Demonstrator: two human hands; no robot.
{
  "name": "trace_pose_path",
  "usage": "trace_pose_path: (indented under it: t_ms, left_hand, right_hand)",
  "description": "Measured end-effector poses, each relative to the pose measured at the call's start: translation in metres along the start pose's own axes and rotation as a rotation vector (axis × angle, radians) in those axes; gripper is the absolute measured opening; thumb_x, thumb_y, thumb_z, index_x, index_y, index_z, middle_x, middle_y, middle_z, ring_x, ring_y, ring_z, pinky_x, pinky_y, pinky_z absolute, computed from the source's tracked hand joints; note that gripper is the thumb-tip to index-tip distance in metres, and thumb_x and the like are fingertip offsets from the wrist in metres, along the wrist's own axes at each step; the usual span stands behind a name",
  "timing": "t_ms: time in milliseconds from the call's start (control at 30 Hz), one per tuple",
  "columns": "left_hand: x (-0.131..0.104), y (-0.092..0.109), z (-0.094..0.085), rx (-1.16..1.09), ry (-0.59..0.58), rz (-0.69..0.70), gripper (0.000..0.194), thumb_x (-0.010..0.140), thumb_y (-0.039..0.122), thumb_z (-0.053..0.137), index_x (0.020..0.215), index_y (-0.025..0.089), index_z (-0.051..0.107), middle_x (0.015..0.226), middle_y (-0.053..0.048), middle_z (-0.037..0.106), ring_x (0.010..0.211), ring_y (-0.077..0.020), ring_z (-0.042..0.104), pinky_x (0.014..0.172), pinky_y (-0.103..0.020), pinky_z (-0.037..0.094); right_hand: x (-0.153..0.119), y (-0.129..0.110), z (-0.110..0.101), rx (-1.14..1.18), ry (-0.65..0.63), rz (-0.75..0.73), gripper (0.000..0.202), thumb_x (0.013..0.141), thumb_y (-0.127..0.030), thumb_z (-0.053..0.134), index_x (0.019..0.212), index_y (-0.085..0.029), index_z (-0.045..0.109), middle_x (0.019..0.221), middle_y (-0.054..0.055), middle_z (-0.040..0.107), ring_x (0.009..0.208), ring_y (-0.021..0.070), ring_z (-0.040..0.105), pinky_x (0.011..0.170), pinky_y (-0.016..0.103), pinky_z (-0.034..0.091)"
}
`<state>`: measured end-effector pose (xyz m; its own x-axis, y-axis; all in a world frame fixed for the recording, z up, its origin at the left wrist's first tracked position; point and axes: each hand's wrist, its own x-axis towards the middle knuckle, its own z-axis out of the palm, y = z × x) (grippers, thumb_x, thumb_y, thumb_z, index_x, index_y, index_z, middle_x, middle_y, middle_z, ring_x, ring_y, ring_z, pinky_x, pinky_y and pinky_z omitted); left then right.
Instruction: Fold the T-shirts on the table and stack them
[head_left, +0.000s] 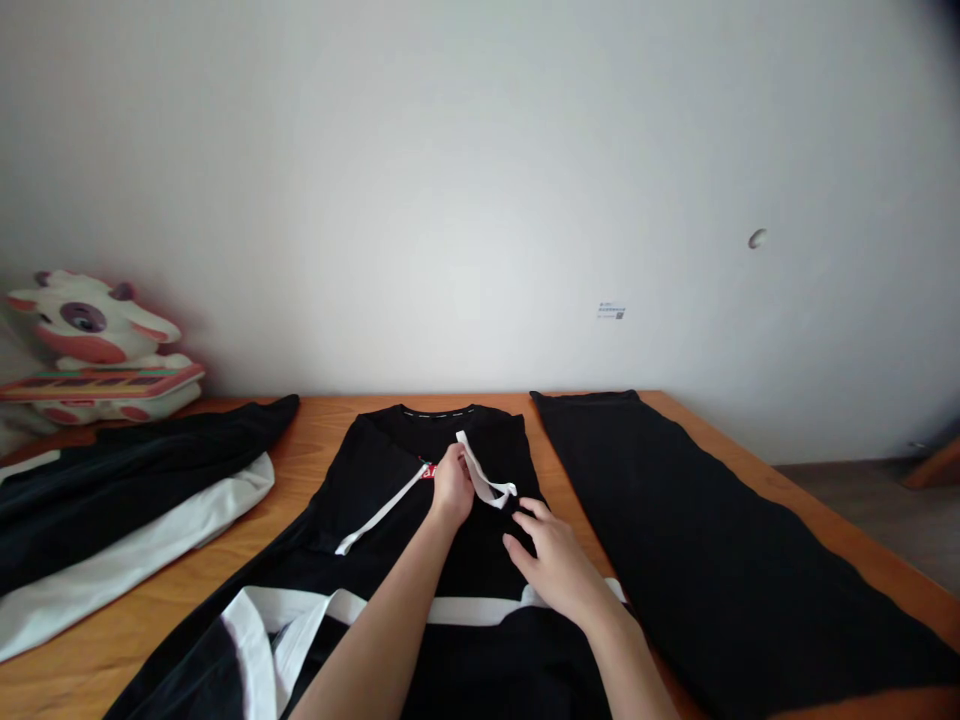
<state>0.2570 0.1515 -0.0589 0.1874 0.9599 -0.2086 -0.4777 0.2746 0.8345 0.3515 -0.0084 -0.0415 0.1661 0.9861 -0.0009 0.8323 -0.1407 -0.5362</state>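
A black garment (390, 530) lies flat before me, its round neckline at the far end and a small red patch on its chest. My left hand (454, 486) is closed on a flat white strap (480, 470), which loops up and over to the right. Just right of that loop, my right hand (553, 552) hovers low over the garment with fingers apart and nothing visible in them. Another white strap (382, 515) slants down to the left from the patch. Nearer me, a wide white band (465, 610) crosses the cloth beneath my forearms.
The garment rests on a wooden table (307, 450) against a white wall. Black folded cloth (660, 520) stretches along the right side. Black and white clothing (150, 530) lies at the left, with a cow-shaped toy keyboard (105, 380) behind it.
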Motion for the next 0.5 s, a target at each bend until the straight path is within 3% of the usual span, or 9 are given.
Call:
trace_pose_path:
  t_ms: [100, 167, 300, 400, 500]
  left_hand:
    - [0.003, 0.002, -0.004, -0.029, -0.011, -0.026, 0.019, 0.085, 0.035, 0.066, 0.08, 0.017, 0.062, 0.071, -0.004, 0.068, 0.064, -0.0164, 0.067, 0.067, -0.029, 0.057]
    - [0.003, 0.001, -0.003, -0.008, -0.013, -0.03, 0.017, 0.079, 0.024, 0.074, 0.088, 0.016, 0.062, 0.077, -0.006, 0.07, 0.068, -0.0172, 0.07, 0.068, -0.029, 0.058]
    - [0.005, -0.003, -0.003, 0.105, 0.047, 0.013, 0.035, 0.074, 0.012, 0.074, 0.103, 0.02, 0.056, 0.076, 0.0, 0.066, 0.063, -0.0141, 0.067, 0.064, -0.027, 0.056]
    - [0.005, 0.001, -0.009, 0.266, 0.067, 0.098, 0.032, 0.077, 0.015, 0.065, 0.106, 0.022, 0.055, 0.069, 0.005, 0.06, 0.055, -0.0121, 0.061, 0.057, -0.024, 0.05]
    - [0.001, 0.01, -0.017, 0.483, 0.066, 0.23, 0.025, 0.077, 0.016, 0.058, 0.1, 0.022, 0.057, 0.065, 0.007, 0.057, 0.06, -0.0128, 0.059, 0.06, -0.023, 0.046]
  right_hand:
    - [0.001, 0.001, 0.005, -0.063, 0.029, -0.004, 0.04, 0.096, -0.029, 0.049, 0.127, -0.012, 0.068, 0.149, 0.016, 0.052, 0.134, 0.0314, 0.054, 0.115, 0.044, 0.04]
    - [0.003, 0.003, 0.009, -0.094, 0.062, -0.016, 0.041, 0.095, -0.025, 0.049, 0.128, -0.01, 0.067, 0.15, 0.018, 0.051, 0.135, 0.0333, 0.052, 0.113, 0.046, 0.042]
    - [0.007, 0.014, 0.011, -0.104, 0.294, -0.021, 0.046, 0.09, -0.01, 0.041, 0.13, -0.009, 0.065, 0.147, 0.019, 0.052, 0.134, 0.0305, 0.053, 0.11, 0.041, 0.045]
    - [0.009, 0.026, 0.004, -0.095, 0.444, 0.018, 0.04, 0.091, -0.011, 0.039, 0.115, -0.016, 0.071, 0.134, 0.016, 0.061, 0.119, 0.0275, 0.064, 0.099, 0.039, 0.052]
    - [0.008, 0.036, -0.002, -0.101, 0.41, 0.0, 0.031, 0.092, -0.013, 0.041, 0.096, -0.023, 0.07, 0.113, 0.009, 0.068, 0.101, 0.0249, 0.068, 0.087, 0.038, 0.054]
